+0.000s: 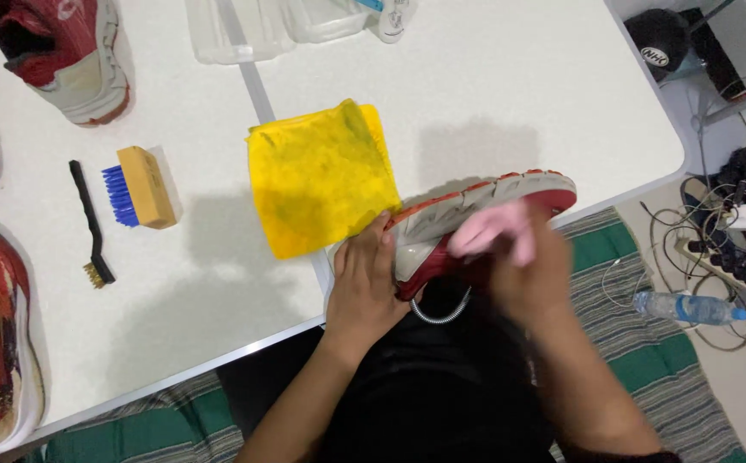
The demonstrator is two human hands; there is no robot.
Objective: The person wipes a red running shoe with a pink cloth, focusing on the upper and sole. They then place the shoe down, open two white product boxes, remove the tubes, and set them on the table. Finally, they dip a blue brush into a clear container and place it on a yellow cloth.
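The table is white and broad; on it lies a folded yellow cloth, with other shoes at the left edge, then a blue-bristled brush and a thin black brush. The shoe, red with a pale sole, is held on its side at the table's near edge, sole toward the table; the left hand is clamped round its heel end; the right hand, blurred, is closed on a pink rag pressed to the shoe. The shoe looks light, its upper soft and its sole firm; the stiff heel and sole rim seem the surest hold.
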